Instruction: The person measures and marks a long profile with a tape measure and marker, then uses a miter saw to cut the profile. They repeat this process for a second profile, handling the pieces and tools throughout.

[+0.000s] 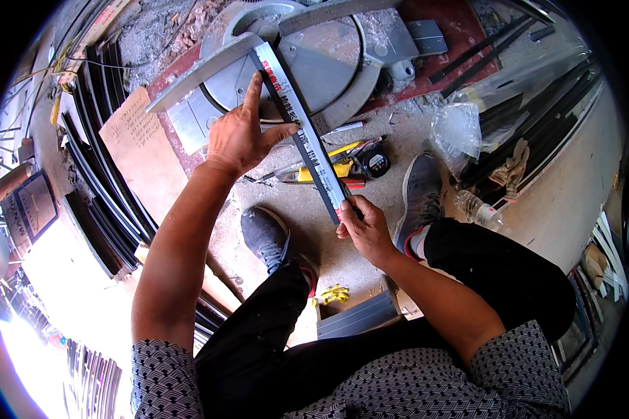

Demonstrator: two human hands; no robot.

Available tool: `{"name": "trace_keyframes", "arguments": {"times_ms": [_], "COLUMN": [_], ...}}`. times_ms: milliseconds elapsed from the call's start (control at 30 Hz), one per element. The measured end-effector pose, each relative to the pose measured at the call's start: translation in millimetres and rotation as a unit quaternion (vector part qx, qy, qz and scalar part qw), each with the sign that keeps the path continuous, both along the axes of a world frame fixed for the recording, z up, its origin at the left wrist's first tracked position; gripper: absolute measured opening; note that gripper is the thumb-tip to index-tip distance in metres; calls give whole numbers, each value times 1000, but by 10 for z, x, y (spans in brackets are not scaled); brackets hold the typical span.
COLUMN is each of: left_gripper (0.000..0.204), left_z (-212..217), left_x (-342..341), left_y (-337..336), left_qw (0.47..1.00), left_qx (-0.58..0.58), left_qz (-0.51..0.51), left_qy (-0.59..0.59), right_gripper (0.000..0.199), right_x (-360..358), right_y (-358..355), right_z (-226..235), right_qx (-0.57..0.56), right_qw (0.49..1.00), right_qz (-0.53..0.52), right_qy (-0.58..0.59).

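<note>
A long grey metal profile strip (302,129) with a dark edge lies slanted across the round table of a grey mitre saw (328,66). My left hand (243,133) presses on the strip near the saw's fence, index finger stretched along it and thumb against its side. My right hand (363,225) grips the strip's near end above the concrete floor. My two feet in dark grey shoes rest on the floor beneath.
A tape measure (376,164), a yellow tool and pens lie on the floor by the saw. Bundles of black profiles (101,181) lie at the left and at the right. A plastic bottle (476,208), a glove and a cardboard sheet (143,150) are nearby.
</note>
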State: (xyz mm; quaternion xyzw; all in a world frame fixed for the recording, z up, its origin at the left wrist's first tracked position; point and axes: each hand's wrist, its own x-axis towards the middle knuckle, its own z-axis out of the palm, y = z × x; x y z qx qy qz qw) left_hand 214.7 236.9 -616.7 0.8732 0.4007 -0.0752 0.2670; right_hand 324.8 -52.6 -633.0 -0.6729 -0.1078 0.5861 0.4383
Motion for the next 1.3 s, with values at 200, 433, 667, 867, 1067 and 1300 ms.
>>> {"name": "trace_keyframes", "arguments": {"times_ms": [200,433,667,867,1067,1300], "left_gripper": [136,139,140,139,137,135], "left_z": [-35,-2,0,91,169,126], "left_x": [-1,46,91,158,206,186], "left_y": [13,-11,5,43,65,62], "left_qw": [1000,999,996,993,991,994], "left_qx": [17,38,52,35,5,11], "left_qz": [-6,-4,-23,-32,-30,-30], "left_qy": [25,33,65,111,127,109], "right_gripper": [33,33,31,30,31,30], "right_x": [8,22,17,15,6,15], "right_y": [11,-6,-12,-4,17,53], "right_z": [-1,-30,-59,-41,-30,13], "right_qx": [0,-2,0,10,2,-13], "right_qw": [1000,1000,1000,1000,1000,1000], "right_qz": [11,8,-14,-8,-15,-10], "right_qy": [-6,-12,-14,-6,-10,-15]}}
